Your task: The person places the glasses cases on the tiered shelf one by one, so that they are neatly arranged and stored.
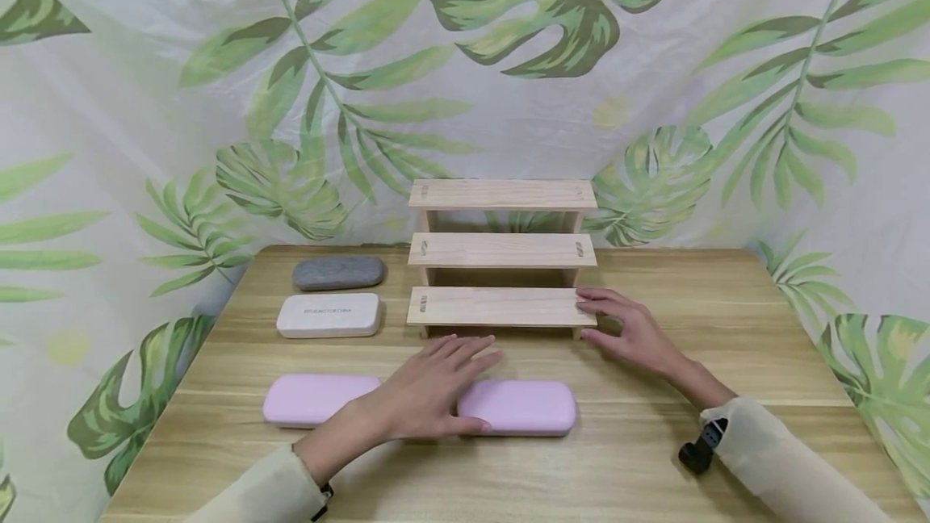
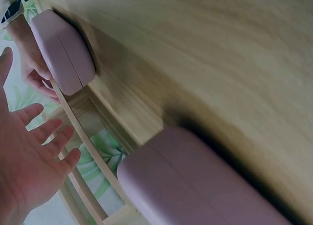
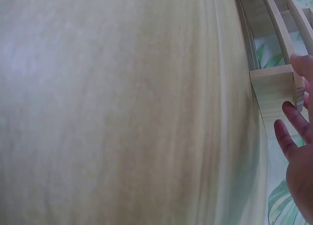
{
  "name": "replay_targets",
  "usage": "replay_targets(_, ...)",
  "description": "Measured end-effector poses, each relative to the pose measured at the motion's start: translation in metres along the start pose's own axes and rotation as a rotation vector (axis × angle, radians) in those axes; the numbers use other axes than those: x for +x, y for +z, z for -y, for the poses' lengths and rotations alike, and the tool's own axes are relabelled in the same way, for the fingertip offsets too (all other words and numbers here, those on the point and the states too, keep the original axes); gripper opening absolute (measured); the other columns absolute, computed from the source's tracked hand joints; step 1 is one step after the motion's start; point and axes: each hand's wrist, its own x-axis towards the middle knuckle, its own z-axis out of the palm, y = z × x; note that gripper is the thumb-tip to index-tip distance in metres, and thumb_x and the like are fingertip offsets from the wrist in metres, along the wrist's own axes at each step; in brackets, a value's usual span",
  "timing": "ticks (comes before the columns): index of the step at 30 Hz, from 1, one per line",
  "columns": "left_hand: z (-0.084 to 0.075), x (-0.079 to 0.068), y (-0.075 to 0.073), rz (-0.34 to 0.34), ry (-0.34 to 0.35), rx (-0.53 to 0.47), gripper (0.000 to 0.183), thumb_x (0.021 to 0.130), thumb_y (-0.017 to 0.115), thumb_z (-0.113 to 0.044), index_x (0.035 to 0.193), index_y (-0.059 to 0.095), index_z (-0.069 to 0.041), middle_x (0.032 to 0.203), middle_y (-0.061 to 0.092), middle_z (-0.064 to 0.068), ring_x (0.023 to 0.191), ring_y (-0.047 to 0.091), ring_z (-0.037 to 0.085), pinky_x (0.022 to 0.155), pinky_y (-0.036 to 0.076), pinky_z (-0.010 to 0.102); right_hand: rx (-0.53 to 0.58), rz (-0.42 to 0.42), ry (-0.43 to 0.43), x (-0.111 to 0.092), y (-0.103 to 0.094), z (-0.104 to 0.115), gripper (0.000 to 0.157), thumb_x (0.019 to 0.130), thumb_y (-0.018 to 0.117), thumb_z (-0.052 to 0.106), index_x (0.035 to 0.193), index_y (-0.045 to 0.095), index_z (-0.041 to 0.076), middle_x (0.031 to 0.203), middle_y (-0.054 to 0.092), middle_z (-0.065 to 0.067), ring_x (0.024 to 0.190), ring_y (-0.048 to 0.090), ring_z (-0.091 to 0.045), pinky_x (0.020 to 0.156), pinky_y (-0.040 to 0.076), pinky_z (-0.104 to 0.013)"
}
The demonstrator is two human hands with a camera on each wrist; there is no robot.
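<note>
In the head view my left hand (image 1: 429, 394) is held flat with fingers extended, over the gap between two pink glasses cases. The left pink case (image 1: 320, 399) is partly covered by my wrist, the right pink case (image 1: 517, 407) by the thumb side. The left wrist view shows the palm (image 2: 29, 161) facing down, nothing in it. My right hand (image 1: 628, 329) pinches the right end of the lowest step on a three-tier wooden shelf (image 1: 501, 307), thumb at its front edge (image 3: 295, 85).
A grey glasses case (image 1: 338, 273) and a white glasses case (image 1: 328, 315) with printed lettering lie left of the shelf. All stand on a wood-grain table (image 1: 697, 450). Behind it hangs a leaf-patterned curtain (image 1: 523, 119), close to the table's back edge.
</note>
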Motion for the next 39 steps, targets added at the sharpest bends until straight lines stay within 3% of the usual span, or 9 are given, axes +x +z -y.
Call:
replay_targets(5, -0.005, 0.003, 0.004, -0.001, -0.002, -0.009, 0.095, 0.093, 0.060, -0.076, 0.167, 0.034, -0.020, 0.170, 0.036, 0.008, 0.152, 0.040, 0.027, 0.124, 0.033, 0.052, 0.025, -0.027, 0.012, -0.002, 0.004, 0.000, 0.045, 0.082, 0.089, -0.001, 0.125, 0.076, 0.002, 0.141, 0.067, -0.018, 0.127, 0.064, -0.041, 0.113, 0.036, -0.013)
replay_targets(15, -0.012, 0.012, 0.011, -0.040, 0.054, -0.048, 0.097, 0.091, 0.068, -0.071, 0.164, 0.040, -0.014, 0.166, 0.043, 0.014, 0.149, 0.045, 0.035, 0.122, 0.035, 0.054, 0.164, -0.046, 0.104, -0.003, 0.006, 0.002, 0.041, 0.087, 0.083, -0.005, 0.126, 0.074, 0.001, 0.143, 0.065, -0.018, 0.126, 0.064, -0.040, 0.097, 0.055, -0.023)
replay_targets(26, -0.019, 0.021, 0.019, 0.021, 0.010, -0.100, 0.097, 0.089, 0.070, -0.071, 0.164, 0.040, -0.017, 0.164, 0.046, 0.009, 0.148, 0.047, 0.027, 0.121, 0.038, 0.047, 0.212, -0.064, 0.145, -0.001, 0.007, 0.001, 0.039, 0.088, 0.082, -0.006, 0.126, 0.075, 0.001, 0.144, 0.064, -0.017, 0.128, 0.063, -0.036, 0.097, 0.054, -0.021)
replay_targets(32, -0.021, 0.024, 0.022, 0.016, 0.018, -0.107, 0.098, 0.087, 0.076, -0.067, 0.163, 0.042, -0.015, 0.160, 0.050, 0.007, 0.146, 0.049, 0.024, 0.120, 0.040, 0.044, 0.234, -0.076, 0.158, -0.003, 0.009, 0.001, 0.040, 0.088, 0.081, -0.007, 0.126, 0.075, 0.001, 0.144, 0.064, -0.018, 0.133, 0.060, -0.028, 0.098, 0.053, -0.020)
replay_targets(39, -0.022, 0.024, 0.025, 0.015, 0.009, -0.123, 0.095, 0.086, 0.081, -0.061, 0.161, 0.044, -0.016, 0.152, 0.057, 0.005, 0.138, 0.056, 0.021, 0.115, 0.046, 0.041, 0.266, -0.087, 0.154, -0.003, 0.011, 0.001, 0.040, 0.086, 0.081, -0.010, 0.125, 0.075, -0.001, 0.143, 0.064, -0.020, 0.132, 0.060, -0.031, 0.099, 0.053, -0.020)
